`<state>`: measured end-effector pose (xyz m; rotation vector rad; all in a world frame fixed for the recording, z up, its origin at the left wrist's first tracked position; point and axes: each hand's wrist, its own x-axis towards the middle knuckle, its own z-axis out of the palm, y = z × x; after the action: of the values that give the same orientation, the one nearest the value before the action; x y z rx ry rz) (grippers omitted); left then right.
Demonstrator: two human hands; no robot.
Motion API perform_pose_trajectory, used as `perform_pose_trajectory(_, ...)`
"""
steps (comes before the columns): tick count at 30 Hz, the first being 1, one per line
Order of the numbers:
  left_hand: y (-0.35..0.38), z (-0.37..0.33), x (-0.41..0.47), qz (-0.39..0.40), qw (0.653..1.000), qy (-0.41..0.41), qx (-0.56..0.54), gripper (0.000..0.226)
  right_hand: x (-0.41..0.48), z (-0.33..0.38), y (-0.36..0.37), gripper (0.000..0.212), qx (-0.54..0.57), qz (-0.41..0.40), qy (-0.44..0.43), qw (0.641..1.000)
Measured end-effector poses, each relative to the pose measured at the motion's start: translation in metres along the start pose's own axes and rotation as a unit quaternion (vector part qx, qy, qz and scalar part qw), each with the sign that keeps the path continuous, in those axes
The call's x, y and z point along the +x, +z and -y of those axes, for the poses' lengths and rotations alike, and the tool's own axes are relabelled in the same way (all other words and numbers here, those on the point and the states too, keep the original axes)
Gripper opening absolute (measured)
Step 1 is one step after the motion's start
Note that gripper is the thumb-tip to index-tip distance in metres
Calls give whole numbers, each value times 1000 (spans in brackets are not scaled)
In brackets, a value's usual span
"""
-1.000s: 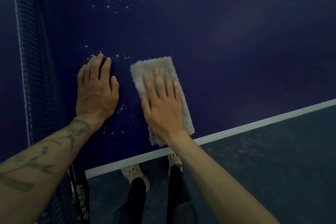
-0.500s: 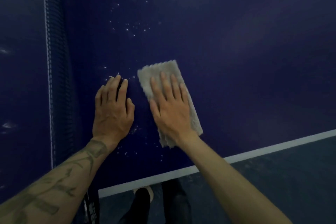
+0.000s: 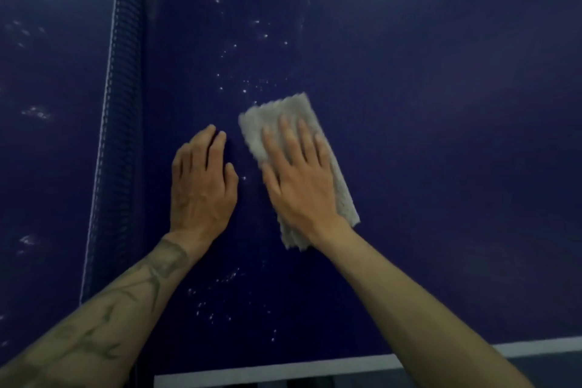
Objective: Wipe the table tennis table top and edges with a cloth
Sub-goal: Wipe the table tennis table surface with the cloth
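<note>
A dark blue table tennis table top (image 3: 425, 104) fills the view. On it lies a folded grey cloth (image 3: 277, 118), long side pointing away from me. My right hand (image 3: 299, 179) presses flat on the cloth with straight, spread fingers and covers its middle. My left hand (image 3: 201, 186) rests flat on the bare table just left of the cloth, fingers straight. Small water droplets (image 3: 248, 88) speckle the surface ahead of the cloth and more droplets (image 3: 214, 309) lie near my left forearm.
The net (image 3: 122, 123) runs away from me along the left, with the other table half (image 3: 47, 135) beyond it, also spotted with droplets. The table's white near edge line (image 3: 315, 367) crosses the bottom. Dark floor shows below it.
Both hands and the cloth have slid forward, away from the near white edge. My feet have dropped out of view. More droplets now show behind the hands.
</note>
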<state>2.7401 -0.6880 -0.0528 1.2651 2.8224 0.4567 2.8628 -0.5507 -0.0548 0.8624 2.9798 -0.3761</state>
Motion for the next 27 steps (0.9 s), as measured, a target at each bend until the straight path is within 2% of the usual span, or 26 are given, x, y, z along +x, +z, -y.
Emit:
perform_pose_trajectory(2, 3, 1, 25, -5, 1000, -17, -1, 49, -14, -23, -4, 61, -3, 12, -16, 1000)
perform_pose_trajectory(6, 10, 8, 61, 0, 1000, -28, 14, 49, 41, -75, -26, 62, -5, 6, 126, 992)
perform_pose_trajectory(9, 15, 10, 67, 2, 999, -43, 9, 51, 106, -65, -32, 63, 33, -14, 173, 984)
perform_pose_trajectory(11, 16, 12, 66, 0, 999, -43, 7, 51, 118, -43, -26, 63, 29, -9, 130, 991)
perform_pose_trajectory(13, 16, 12, 66, -1, 999, -45, 5, 53, 99, -24, -17, 62, 6, 1, 25, 1000)
perform_pose_trajectory(15, 13, 11, 68, 1, 999, -47, 2, 54, 73, -26, -15, 61, -3, 19, -59, 998)
perform_pose_trajectory(16, 13, 11, 68, 4, 999, -47, -1, 54, 67, -36, -16, 61, -4, 24, -66, 998)
perform_pose_trajectory(20, 13, 11, 68, 12, 998, -57, -5, 55, 117, -79, -36, 63, -9, 17, 76, 997)
perform_pose_trajectory(23, 12, 11, 68, 14, 998, -56, -3, 54, 184, -74, -43, 64, 22, -9, 151, 988)
perform_pose_trajectory(25, 12, 11, 68, 18, 998, -56, 0, 54, 203, -55, -40, 64, 28, -6, 134, 991)
perform_pose_trajectory(27, 13, 11, 69, 17, 998, -57, 2, 55, 191, -36, -32, 63, 0, 1, 50, 999)
